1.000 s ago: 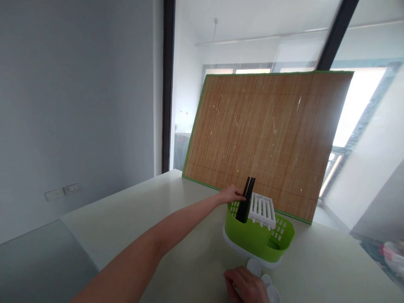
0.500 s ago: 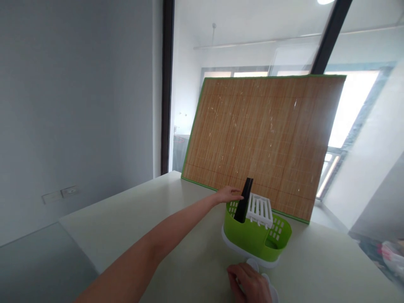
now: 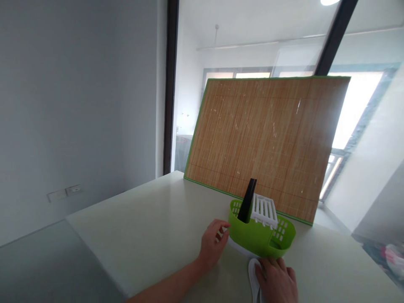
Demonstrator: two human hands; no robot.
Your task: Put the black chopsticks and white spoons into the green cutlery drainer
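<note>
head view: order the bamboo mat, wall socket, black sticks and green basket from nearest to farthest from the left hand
From the left hand:
1. Green basket: just to its right.
2. Black sticks: leaning in the basket's left part.
3. Bamboo mat: propped up behind the basket.
4. Wall socket: far off at picture left.

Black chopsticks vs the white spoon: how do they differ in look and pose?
Color: the chopsticks are black, the spoon white.
Shape: the chopsticks run straight; the spoon has a rounded bowl.
Pose: the chopsticks stand tilted in the green caddy; the spoon is outside, in front, partly hidden by the right hand.
Shared: both are clear of the left hand.
</note>
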